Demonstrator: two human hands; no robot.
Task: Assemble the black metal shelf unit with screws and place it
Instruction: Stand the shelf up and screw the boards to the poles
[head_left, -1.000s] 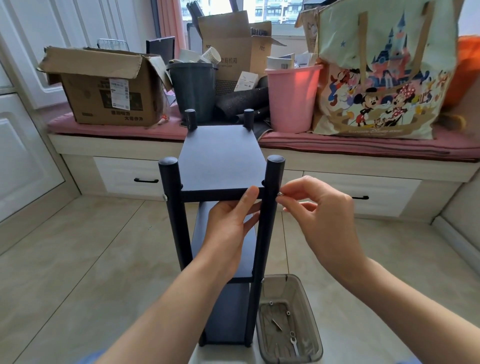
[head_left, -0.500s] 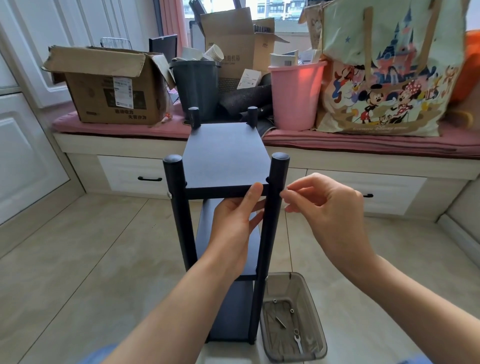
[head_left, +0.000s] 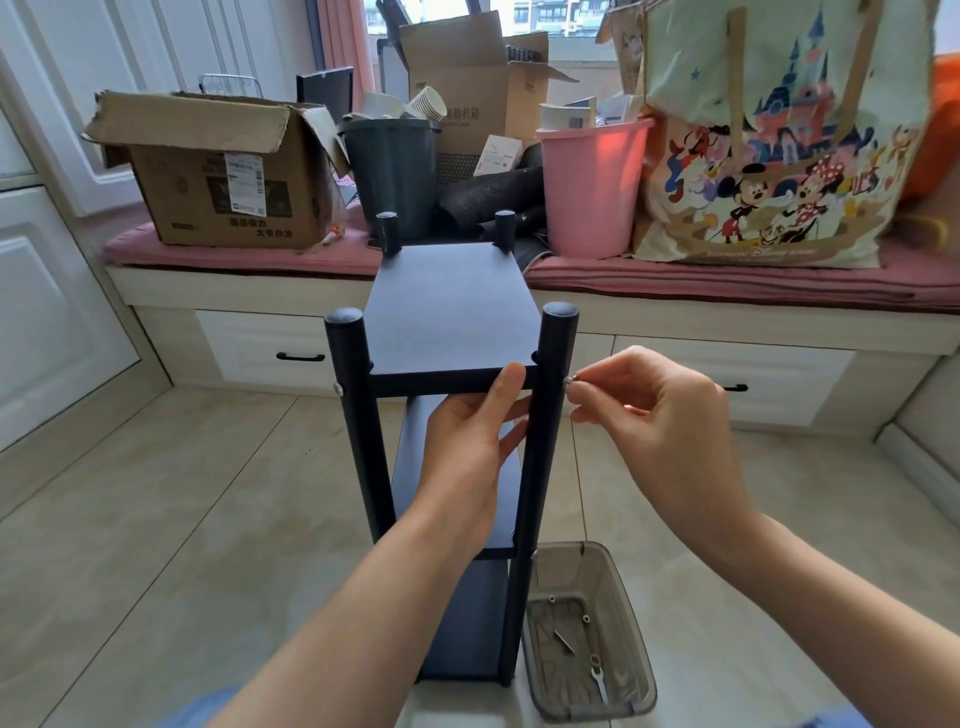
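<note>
The black metal shelf unit (head_left: 447, 306) stands upright on the tiled floor in front of me, with round posts at its corners and several boards. My left hand (head_left: 475, 441) holds the front edge of the top board from below, thumb up on the board's edge. My right hand (head_left: 660, 415) pinches a small silver screw (head_left: 568, 381) against the outer side of the near right post (head_left: 550, 395). A screw head shows on the near left post (head_left: 338, 387).
A clear grey plastic tray (head_left: 613, 566) with loose screws and a small wrench sits on the floor right of the shelf's foot. Behind runs a window bench (head_left: 727, 312) with drawers, carrying cardboard boxes, a dark bin, a pink bin and a cartoon tote bag.
My view has shifted slightly. My right hand has stayed at the near right post, its fingers re-gripping the screw there. My left hand keeps hold of the top board.
</note>
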